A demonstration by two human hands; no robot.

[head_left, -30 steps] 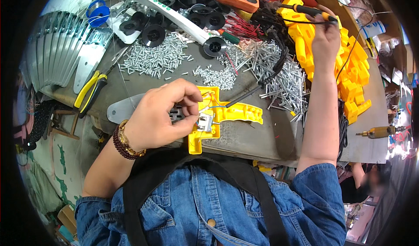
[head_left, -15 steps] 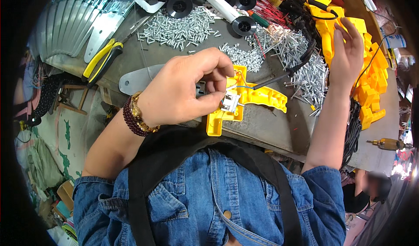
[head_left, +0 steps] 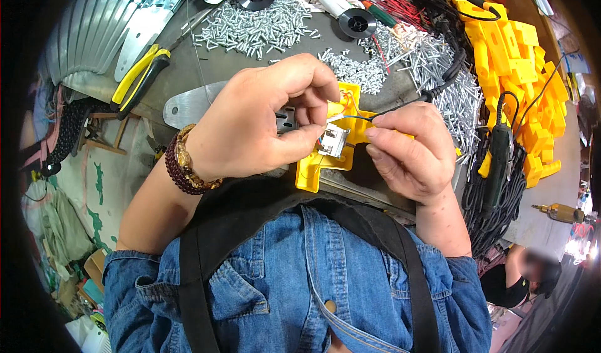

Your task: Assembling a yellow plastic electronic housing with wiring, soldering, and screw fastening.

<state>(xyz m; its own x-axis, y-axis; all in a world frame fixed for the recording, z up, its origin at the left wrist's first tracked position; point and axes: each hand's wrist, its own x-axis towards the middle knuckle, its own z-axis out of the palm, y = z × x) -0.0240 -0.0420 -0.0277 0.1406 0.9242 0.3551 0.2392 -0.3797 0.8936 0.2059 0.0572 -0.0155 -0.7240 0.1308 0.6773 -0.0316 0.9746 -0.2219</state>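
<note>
Left hand [head_left: 250, 127]: fingers [head_left: 307, 81] pinched on a small grey metal switch block [head_left: 333, 141], which sits against a yellow plastic housing part [head_left: 325, 159] at the near edge of the grey tabletop [head_left: 188, 71]. Right hand [head_left: 410, 149]: fingers curled, grasping the housing's right side and touching a thin black wire [head_left: 400, 106]. Beyond lie heaps of loose silver screws [head_left: 263, 24]; yellow-handled pliers [head_left: 139, 81] lie left; stacked yellow plastic parts [head_left: 519, 59] lie right.
</note>
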